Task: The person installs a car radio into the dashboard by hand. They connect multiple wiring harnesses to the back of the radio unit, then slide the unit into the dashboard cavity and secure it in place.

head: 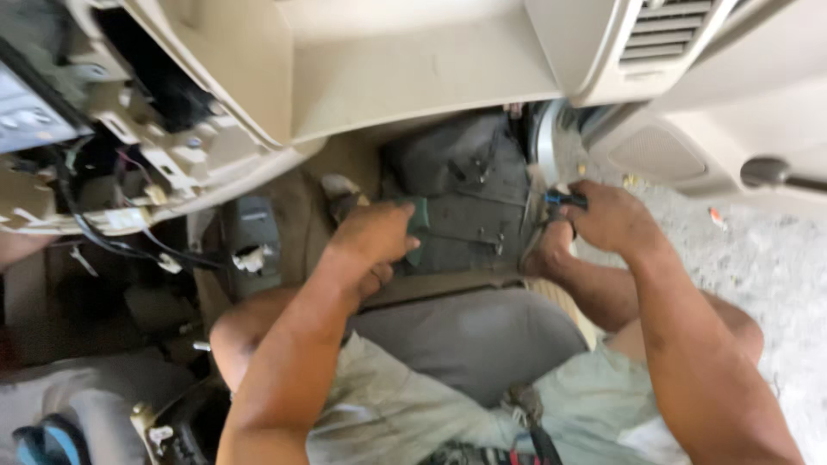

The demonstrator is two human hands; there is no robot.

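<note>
I look down into a car's front footwell from the seat. My left hand is closed around a small dark green part over the grey floor mat. My right hand grips a thin tool with a blue and black handle near the door sill, at the mat's right edge. Several small screws or clips lie on the mat between my hands. My knees and light shorts fill the lower part of the view.
A beige dashboard hangs overhead with an air vent at the right. The centre console at the left is stripped open, with loose black wires. The open door panel and gravel ground lie at the right.
</note>
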